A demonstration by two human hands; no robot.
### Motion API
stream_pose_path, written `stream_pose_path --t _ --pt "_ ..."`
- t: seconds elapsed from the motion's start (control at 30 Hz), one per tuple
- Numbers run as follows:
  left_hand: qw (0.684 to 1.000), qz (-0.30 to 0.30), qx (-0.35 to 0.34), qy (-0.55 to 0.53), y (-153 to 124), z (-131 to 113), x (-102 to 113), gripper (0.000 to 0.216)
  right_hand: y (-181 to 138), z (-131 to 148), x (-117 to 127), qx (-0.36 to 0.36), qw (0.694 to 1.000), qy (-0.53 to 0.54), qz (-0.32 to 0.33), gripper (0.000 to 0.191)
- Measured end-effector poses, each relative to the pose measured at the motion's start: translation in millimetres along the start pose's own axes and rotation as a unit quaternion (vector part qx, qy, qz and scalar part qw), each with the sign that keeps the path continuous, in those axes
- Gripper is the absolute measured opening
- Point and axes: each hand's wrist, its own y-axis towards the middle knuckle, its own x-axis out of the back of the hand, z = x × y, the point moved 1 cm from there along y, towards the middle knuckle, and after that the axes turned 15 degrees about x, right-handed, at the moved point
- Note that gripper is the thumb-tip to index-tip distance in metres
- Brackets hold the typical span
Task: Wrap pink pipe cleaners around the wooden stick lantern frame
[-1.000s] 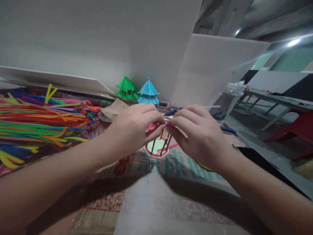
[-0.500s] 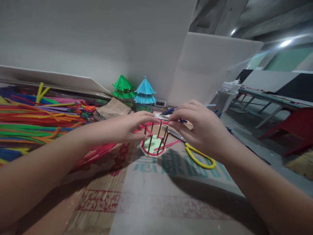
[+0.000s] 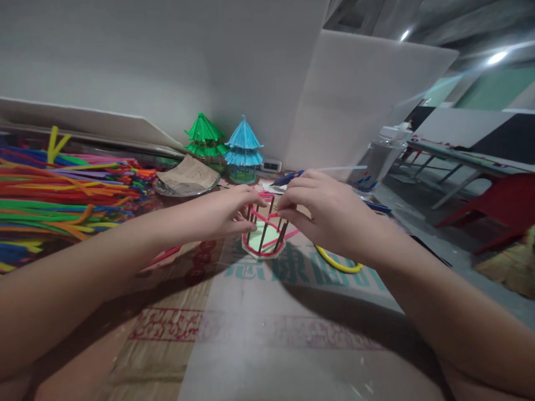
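Observation:
A small pavilion frame [image 3: 259, 253] stands on the table, with a pale green octagonal floor, red pipe cleaner round its rim and several dark brown posts. My left hand [image 3: 236, 211] is at its left side, thumb and fingers curled about a post near the top. A red pipe cleaner [image 3: 272, 215] crosses between the posts at upper height. My right hand [image 3: 315, 206] pinches at the right side of the post tops, where this red strip meets the fingertips; the exact grip is partly hidden. Yellow-handled scissors [image 3: 340, 266] lie under my right hand, blades hidden.
Bundles of coloured pipe cleaners [image 3: 62, 195] fill the left. Behind stand a green pavilion model [image 3: 204, 136], a blue one [image 3: 243, 147], a dish with brown paper [image 3: 188, 175] and a small digital clock [image 3: 271, 165]. A blue glue gun [image 3: 288, 178] and clear bottle [image 3: 382, 153] are farther right.
The view has shifted slightly. The red pipe cleaner now sits across the posts, and my right hand has come lower over the scissors. My left hand stays at the frame's left side.

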Motion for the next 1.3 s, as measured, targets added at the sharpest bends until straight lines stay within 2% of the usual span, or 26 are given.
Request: stream_pose_path --t 0.17,0.3,0.8,0.97,1.07,1.17,1.3 --pt "1.000 -0.009 -0.014 -0.013 -1 -2 1 0.037 0 5 -2 0.012 0.999 -0.024 0.033 0.019" --pt "1.000 -0.001 -0.010 -0.018 -2 -2 2 0.041 0 5 -3 0.017 0.999 -0.023 0.033 0.019" --pt "0.998 0.039 0.047 -0.005 -1 -6 5 0.053 1 6 -9 -0.001 0.998 -0.031 0.050 0.022" --pt "0.999 0.024 0.031 -0.005 -3 -6 6 0.042 0 3 -4 -0.010 0.999 -0.023 0.036 0.026" --pt "1.000 0.013 0.008 -0.002 -3 -6 6 0.038 -1 1 9 -0.028 0.999 -0.019 0.010 0.031" --pt "1.000 0.004 -0.015 0.004 0 -4 6 0.040 -5 1 19 -0.083 0.994 -0.020 -0.062 0.034" --pt "1.000 0.009 -0.009 0.014 3 3 7 0.044 -25 8 7 -0.141 0.978 0.026 -0.151 0.044"
